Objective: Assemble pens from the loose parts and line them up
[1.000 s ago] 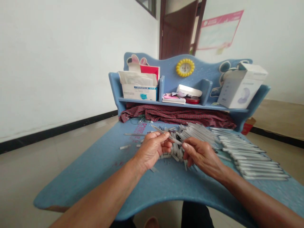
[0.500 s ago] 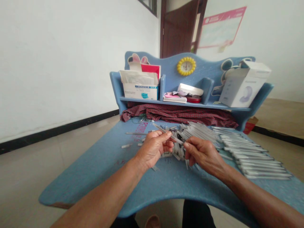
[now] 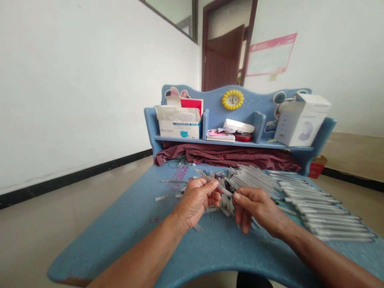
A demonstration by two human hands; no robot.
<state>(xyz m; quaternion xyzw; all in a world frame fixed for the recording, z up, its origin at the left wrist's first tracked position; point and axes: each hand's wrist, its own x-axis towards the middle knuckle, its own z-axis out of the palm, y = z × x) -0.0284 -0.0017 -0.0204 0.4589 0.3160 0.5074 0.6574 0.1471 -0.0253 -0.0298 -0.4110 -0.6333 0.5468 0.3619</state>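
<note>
A translucent pen [image 3: 225, 190] slants between my two hands above the blue desk. My left hand [image 3: 196, 202] pinches its barrel between thumb and forefinger, and one end sticks out past the fingers to the upper left. The thumb and fingertips of my right hand [image 3: 256, 206] close on the lower right end, so that tip is hidden. Small whitish caps [image 3: 223, 208] lie in a loose heap below and behind the hands. Clear pen barrels [image 3: 252, 178] are piled just beyond my right hand. To its right lies a row of pens with dark ends [image 3: 327, 208].
The blue desk [image 3: 120, 248] has a curved front edge and a raised shelf at the back. On the shelf stand a mask box [image 3: 179, 128], a red tin [image 3: 243, 137] and a white carton [image 3: 303, 120]. Checked cloth [image 3: 228, 155] lies beneath it.
The camera has tilted up, so the desk and hands sit lower in view. Both hands keep their hold on the pen, and some lower fingers of my right hand now extend downward.
</note>
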